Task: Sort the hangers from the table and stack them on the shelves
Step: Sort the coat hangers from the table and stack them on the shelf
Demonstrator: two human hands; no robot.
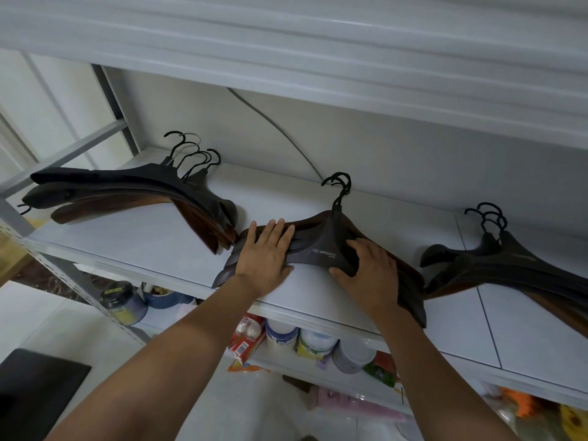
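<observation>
A white metal shelving unit (165,246) is installed against a plain white wall (429,148). Its front upright (68,276) is perforated along its length, and a grey post (111,100) is fitted at the rear left corner. The underside of the upper shelf (286,36) is seen across the top of the view. A grey cable (280,128) is routed down the wall behind the unit. On the lower shelf, a dark-lidded jar (125,302), white tins (281,335) and a red packet (246,343) are stored. At the lower left, a pale surface (57,326) is seen; whether it is floor or worktop cannot be determined. A flat black object (35,386) is placed on it. The scene is lit evenly and softly.
</observation>
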